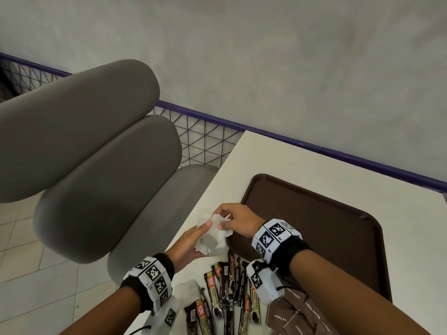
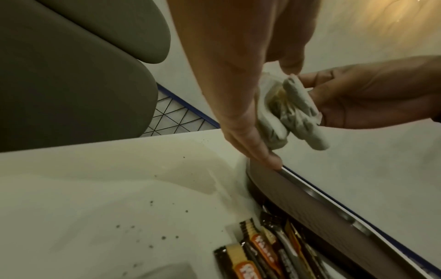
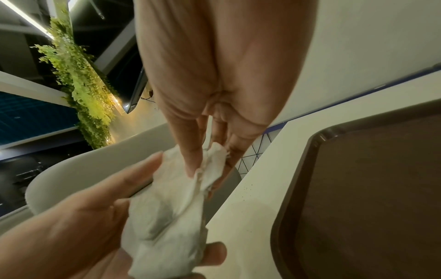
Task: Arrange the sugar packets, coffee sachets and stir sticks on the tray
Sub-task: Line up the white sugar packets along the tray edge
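Note:
Both hands hold a crumpled white napkin [image 1: 214,234] above the table's left edge, just left of the brown tray [image 1: 314,228]. My left hand [image 1: 205,229] lies palm up under the napkin with its thumb pressed onto it. From above, my right hand [image 1: 221,218] pinches the napkin's [image 3: 171,207] top edge. Nothing shows on the visible part of the tray. Several dark coffee sachets [image 1: 227,288] lie in a loose pile on the table near me. Beside them, brown sugar packets [image 1: 295,315] lie under my right forearm.
A grey cushioned chair [image 1: 96,165] stands close against the white table's [image 1: 278,160] left edge. Dark crumbs [image 2: 148,232] speckle the table near the sachets. Another white tissue [image 1: 188,287] lies by my left wrist. A purple-railed wire fence [image 1: 205,136] runs behind.

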Tool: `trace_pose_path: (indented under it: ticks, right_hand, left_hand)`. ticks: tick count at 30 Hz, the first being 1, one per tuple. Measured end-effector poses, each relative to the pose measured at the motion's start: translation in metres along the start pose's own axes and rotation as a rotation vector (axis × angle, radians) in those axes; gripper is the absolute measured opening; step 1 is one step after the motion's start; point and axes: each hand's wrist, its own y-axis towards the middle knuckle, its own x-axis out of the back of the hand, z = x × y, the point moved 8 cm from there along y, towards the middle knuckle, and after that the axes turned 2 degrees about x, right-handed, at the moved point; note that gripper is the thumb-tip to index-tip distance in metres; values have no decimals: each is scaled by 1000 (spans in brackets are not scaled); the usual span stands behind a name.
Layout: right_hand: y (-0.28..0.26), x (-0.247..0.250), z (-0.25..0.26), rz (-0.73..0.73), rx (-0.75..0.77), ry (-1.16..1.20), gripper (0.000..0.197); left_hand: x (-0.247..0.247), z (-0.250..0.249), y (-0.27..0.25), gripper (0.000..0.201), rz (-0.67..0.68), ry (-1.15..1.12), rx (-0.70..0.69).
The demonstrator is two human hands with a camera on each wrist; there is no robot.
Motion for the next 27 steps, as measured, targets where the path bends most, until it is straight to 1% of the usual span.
trace_pose_path:
  ticks: [3,6,9,12,14,16,18,20,21,22,27]
  right_hand:
    - [0,8,-3,-73,-3,71,27]
    - [-1,13,-6,-148,-4,187,32]
    - [-3,14,-5,-184,27,271,33]
    - [-8,20,-9,-249,36,358,27]
    - [-12,23,-18,-284,11,379,26]
    - [-13,21,-30,-273,-59,352,32]
    - [-14,16,-41,-215,-141,343,34]
    - [-14,14,-46,-176,-162,357,21]
    - [-14,16,-47,-186,-156,370,13]
    - [-14,20,-47,-214,-147,395,8]
    - [-14,51,-55,-431,-142,617,11]
  left_hand:
    - [-9,-9,2,41,44,-62,-22]
    - [-10,-10,6,41,46,-99,-5]
    - [-8,-9,10,30,11,-136,10]
    - [-6,-11,13,28,-30,-123,6]
    - [-6,-12,14,27,-38,-105,0]
    - [-7,-13,17,30,-48,-98,-4]
    - [-10,-13,21,31,-45,-104,-6]
    - [-13,-13,23,30,-43,-108,-1]
    - [-14,-14,24,31,-43,-107,5]
    - [-14,-13,26,32,-42,-105,10]
    - [-13,-16,33,36,-25,-105,9]
